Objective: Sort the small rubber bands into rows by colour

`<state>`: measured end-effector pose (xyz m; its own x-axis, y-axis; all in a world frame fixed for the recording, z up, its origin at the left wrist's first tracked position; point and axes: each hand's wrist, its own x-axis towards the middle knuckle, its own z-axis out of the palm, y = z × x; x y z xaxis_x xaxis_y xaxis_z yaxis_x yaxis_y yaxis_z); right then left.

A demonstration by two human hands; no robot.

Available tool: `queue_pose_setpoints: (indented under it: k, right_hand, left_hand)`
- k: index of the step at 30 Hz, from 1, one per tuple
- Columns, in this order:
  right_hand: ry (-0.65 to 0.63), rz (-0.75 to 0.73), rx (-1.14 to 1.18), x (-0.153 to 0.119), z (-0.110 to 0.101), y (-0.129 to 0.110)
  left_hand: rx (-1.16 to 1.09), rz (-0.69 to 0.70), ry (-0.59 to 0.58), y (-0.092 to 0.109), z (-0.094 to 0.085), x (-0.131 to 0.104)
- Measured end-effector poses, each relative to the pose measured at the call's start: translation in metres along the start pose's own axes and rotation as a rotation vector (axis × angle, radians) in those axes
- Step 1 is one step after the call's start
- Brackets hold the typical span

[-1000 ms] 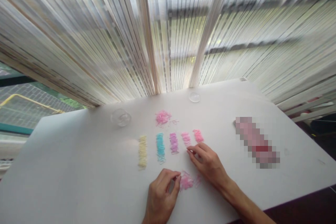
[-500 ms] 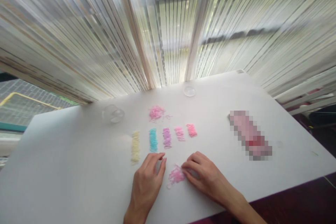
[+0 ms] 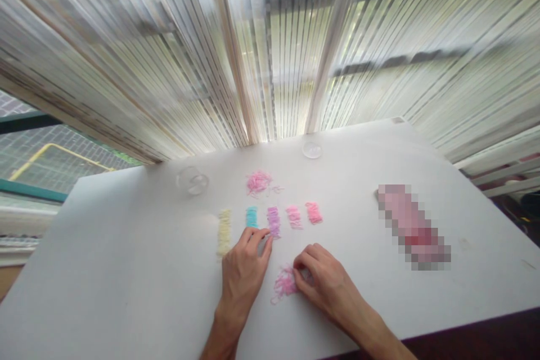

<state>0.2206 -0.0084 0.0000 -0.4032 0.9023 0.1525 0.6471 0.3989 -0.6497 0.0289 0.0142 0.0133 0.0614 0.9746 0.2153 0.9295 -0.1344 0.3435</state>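
Observation:
My left hand (image 3: 247,259) reaches to the lower end of a row of purple rubber bands (image 3: 273,220). Its thumb and forefinger are nearly pinched at that end; anything between them is too small to make out. Under its fingers lies part of a blue row (image 3: 252,215). My right hand (image 3: 323,273) is closed in a pinch at the right edge of a loose pile of pinkish-purple bands (image 3: 286,282); what its fingertips hold is hidden. Nearby lie a pale yellow row (image 3: 224,230), a light pink row (image 3: 294,216) and a coral-pink row (image 3: 314,212).
A loose heap of pink bands (image 3: 258,181) lies behind the rows. Clear round containers, one at the back left (image 3: 194,181) and a shallow dish (image 3: 312,150), stand farther off. A blurred pink object (image 3: 411,225) lies right on the white table (image 3: 139,270). Striped curtains (image 3: 291,56) hang behind.
My left hand has moved forward and slightly right, up to the end of the purple row, now covering part of the blue row. My right hand stays by the loose pile. The view has shifted slightly.

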Motion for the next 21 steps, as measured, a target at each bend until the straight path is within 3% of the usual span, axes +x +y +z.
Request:
queue_pose_setpoints:
  k: [9,14,21]
  right_hand:
    - [0.036,0.108,0.14,0.001,-0.002,0.009]
    - [0.04,0.174,0.259,0.007,-0.011,0.008]
    - [-0.033,0.221,0.437,0.014,-0.024,0.002]
  left_hand:
    - [-0.02,-0.016,-0.009,0.003,0.004,-0.001]
    - [-0.167,-0.001,0.004,0.005,-0.002,-0.002]
    - [-0.502,0.148,-0.263,0.009,-0.011,-0.005]
